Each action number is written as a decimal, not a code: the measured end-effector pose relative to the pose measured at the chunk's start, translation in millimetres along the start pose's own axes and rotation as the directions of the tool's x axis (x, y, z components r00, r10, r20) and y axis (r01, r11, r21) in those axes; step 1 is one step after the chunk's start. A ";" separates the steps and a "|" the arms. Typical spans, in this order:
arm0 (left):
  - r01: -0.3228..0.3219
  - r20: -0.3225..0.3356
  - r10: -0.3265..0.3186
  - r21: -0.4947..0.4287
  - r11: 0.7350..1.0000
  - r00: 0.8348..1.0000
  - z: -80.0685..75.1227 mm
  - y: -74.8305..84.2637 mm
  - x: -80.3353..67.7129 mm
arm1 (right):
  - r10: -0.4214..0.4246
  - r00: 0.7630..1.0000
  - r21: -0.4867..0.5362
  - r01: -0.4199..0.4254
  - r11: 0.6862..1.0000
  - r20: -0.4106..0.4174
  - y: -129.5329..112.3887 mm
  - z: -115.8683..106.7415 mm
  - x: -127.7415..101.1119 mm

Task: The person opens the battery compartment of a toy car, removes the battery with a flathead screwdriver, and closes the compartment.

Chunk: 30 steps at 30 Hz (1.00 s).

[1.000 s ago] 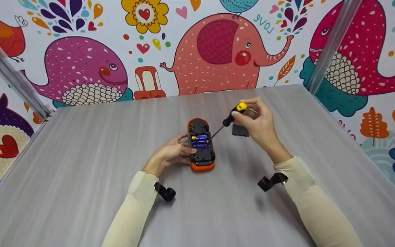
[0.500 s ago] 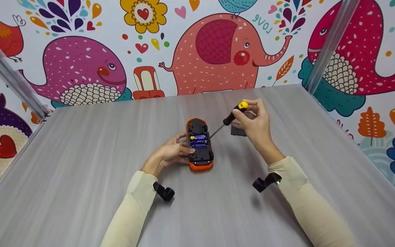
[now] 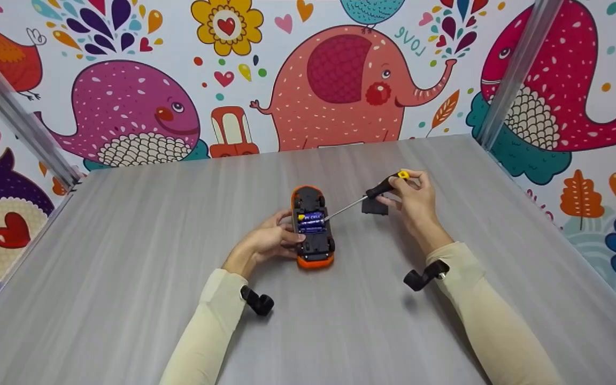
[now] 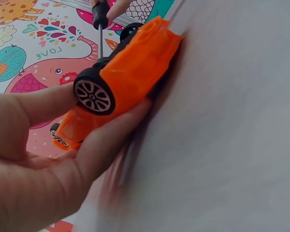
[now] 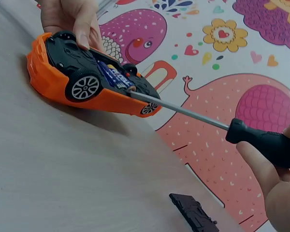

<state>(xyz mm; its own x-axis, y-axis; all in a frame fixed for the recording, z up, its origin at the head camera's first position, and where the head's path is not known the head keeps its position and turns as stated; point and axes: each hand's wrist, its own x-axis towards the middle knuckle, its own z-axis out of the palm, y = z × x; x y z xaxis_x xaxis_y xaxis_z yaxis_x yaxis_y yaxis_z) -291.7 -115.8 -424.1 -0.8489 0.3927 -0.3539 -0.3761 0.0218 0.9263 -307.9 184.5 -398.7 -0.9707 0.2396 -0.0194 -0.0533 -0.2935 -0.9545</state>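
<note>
An orange plastic toy car point(image 3: 312, 227) is seen lying upside down on the grey wooden table point(image 3: 126, 256), with its black underside turned up. It is held by the left hand point(image 3: 268, 240), whose fingers point(image 4: 113, 133) are curled round the car's side and roof, with the thumb laid along the other side by a wheel. The car's long line runs away from the person, toward the wall with the painted animals. In the open middle of the underside, blue batteries point(image 3: 312, 220) are seen lying across the car, side to side.

A screwdriver with a black and yellow handle point(image 3: 388, 184) is pinched in the right hand point(image 3: 415, 200), and the fingers are clamped on the handle. Its thin metal rod point(image 5: 179, 110) slants down and to the left from those fingers, so the car lies to the left of them and a little nearer the person. The tip is seen touching the end of a battery on the right side of the car. The rod runs almost across the car's long line.

A small flat black plastic cover point(image 3: 375, 206) is seen lying on the table just under the right fingers, apart from the car.
</note>
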 end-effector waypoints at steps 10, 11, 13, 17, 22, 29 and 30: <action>0.011 -0.002 -0.011 -0.011 1.000 1.000 1.0 0.1 1.5 | 0.015 1.000 -0.017 -0.015 1.000 -0.024 -13.5 -1.5 -2.3; 0.014 -0.004 -0.014 -0.010 1.000 1.000 0.9 0.4 1.1 | 0.000 1.000 -0.027 -0.001 1.000 -0.021 -16.6 -1.3 -3.3; 0.013 -0.002 -0.013 -0.009 1.000 1.000 0.9 0.8 0.5 | -0.028 1.000 -0.044 0.028 0.999 -0.010 -22.8 -0.3 -6.1; 0.008 0.005 -0.008 -0.009 1.000 1.000 0.1 1.5 -1.0 | -0.081 0.996 -0.102 0.083 0.991 0.031 -31.4 5.1 -13.4; 0.007 0.008 -0.007 -0.016 1.000 1.000 -0.3 1.3 -1.9 | -0.142 0.986 -0.179 0.157 0.971 0.092 -32.5 13.8 -22.0; 0.007 0.003 -0.007 -0.015 1.000 1.000 0.1 0.8 -1.6 | -0.185 0.973 -0.193 0.209 0.959 0.139 -28.9 19.6 -25.8; 0.005 0.004 -0.005 -0.016 1.000 1.000 0.1 0.7 -1.4 | -0.191 0.971 -0.182 0.215 0.959 0.143 -28.5 20.0 -26.0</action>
<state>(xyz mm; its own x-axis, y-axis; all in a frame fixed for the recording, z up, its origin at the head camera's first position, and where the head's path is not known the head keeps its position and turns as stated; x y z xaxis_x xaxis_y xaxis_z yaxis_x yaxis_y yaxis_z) -290.8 -116.2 -422.9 -0.8455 0.3963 -0.3578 -0.3860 0.0094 0.9225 -285.8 168.1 -365.0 -0.9660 0.1565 0.2059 -0.2175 -0.0613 -0.9741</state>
